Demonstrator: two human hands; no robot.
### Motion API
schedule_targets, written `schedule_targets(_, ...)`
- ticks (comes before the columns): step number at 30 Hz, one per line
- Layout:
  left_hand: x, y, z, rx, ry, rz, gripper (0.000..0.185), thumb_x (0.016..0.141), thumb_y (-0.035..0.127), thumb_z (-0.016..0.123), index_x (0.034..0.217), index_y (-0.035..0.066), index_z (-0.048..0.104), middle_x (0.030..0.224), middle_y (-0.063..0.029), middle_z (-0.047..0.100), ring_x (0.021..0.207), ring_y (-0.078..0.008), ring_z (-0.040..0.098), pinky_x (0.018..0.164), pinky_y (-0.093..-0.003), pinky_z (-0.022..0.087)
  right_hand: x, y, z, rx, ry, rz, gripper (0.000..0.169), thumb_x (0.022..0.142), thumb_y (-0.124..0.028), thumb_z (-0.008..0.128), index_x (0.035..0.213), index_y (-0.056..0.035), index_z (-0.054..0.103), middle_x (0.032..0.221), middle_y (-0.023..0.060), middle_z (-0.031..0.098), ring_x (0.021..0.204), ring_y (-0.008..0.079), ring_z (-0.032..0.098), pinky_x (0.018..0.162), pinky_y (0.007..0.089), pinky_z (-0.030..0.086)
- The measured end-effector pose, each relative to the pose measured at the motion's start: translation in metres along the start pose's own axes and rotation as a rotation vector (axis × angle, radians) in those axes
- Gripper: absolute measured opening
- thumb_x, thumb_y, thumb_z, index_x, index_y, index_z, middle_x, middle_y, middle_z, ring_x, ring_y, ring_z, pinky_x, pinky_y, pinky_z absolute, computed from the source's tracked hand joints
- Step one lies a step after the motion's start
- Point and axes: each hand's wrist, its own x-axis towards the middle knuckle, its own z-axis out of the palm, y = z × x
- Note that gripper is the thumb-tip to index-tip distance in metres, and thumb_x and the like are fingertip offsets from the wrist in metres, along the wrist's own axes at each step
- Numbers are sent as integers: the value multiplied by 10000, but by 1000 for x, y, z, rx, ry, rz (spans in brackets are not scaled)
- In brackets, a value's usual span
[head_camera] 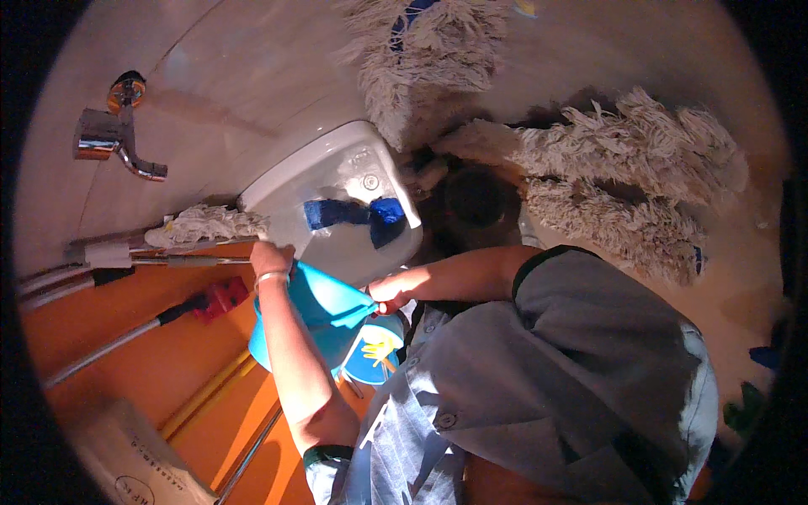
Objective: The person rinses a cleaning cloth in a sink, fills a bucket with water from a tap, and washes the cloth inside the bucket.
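Observation:
A turquoise cloth (331, 297) is stretched between my two hands at the near side of a white sink (328, 142). My left hand (271, 262), with a pale band at its wrist, grips one upper part of it. My right hand (388, 298) pinches another edge, and the rest hangs down behind my left forearm. In the sink basin lie dark blue pieces of cloth or pad (334, 214), near the drain (370, 182). Below the turquoise cloth, a blue and white container (366, 369), partly hidden, has a yellow item (379, 350) in or on it.
A chrome tap (129, 142) juts from the wall at left. Shaggy mop heads (435, 69) hang above the sink, with more (631, 151) at right. Poles, a whitish mop (202, 225) and a red tool head (224, 298) stand at left, above a brown sack or box (132, 454).

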Motion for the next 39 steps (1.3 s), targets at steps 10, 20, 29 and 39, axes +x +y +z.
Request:
schedule_targets(10, -122, -110, -30, -591, 183, -102, 267, 796, 94, 663, 996, -79, 622, 838, -142, 666, 710, -234, 647, 619, -319, 501, -104, -68, 8, -826, 329, -694, 263, 830, -265, 592, 950, -31, 608, 809, 178, 647, 702, 283, 643, 619, 386, 521)
schedule_targets(20, -109, -92, 4, -1383, 221, -57, 229, 860, 54, 526, 1072, -10, 587, 907, -101, 653, 599, -177, 618, 407, -266, 493, -376, -262, 294, -1741, 1051, -1687, 372, 824, -350, 616, 928, 4, 666, 871, 206, 648, 889, 388, 632, 772, 503, 506)
schedule_targets(29, -60, -52, 26, -1396, 133, 8, 230, 832, 15, 552, 1031, -97, 518, 833, -193, 621, 522, -265, 622, 425, -347, 565, -342, -307, 374, -1537, 2169, -559, 199, 840, -169, 573, 923, -21, 677, 961, 169, 655, 892, 347, 633, 725, 432, 511)
schedule_targets(39, -35, -32, 52, -1337, 105, -183, 387, 828, 1, 557, 1165, -117, 405, 883, -250, 602, 522, -318, 627, 418, -392, 563, -368, -319, 344, -2503, 1651, -951, 194, 769, -153, 631, 911, -50, 714, 954, 164, 673, 899, 308, 638, 753, 412, 514)
